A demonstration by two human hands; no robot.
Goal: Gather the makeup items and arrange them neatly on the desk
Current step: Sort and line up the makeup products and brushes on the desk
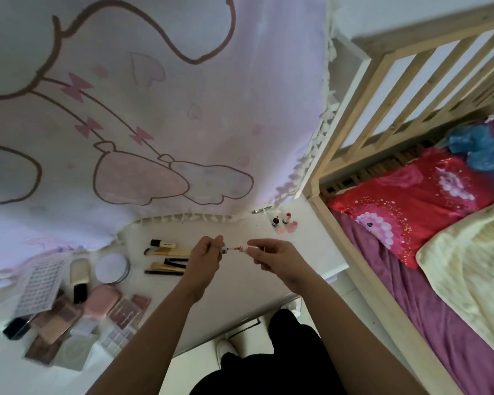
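head cam: worn on my head | faces forward and down, wide-angle | close over my white desk (303, 253) | bed (428, 223) at right

A bedroom: wooden bed (382, 81), pillow (411, 201), cartoon wall-cloth (154, 109)

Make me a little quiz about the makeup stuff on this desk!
1. True or false: both hands hold one small red-and-white item between them.
2. Where do the brushes lie? A: left of the left hand. B: on the bed.
3. Fill in: the two little bottles stand at the desk's far ____ corner.

Key: 1 true. 2 A. 3 right, beyond the right hand.
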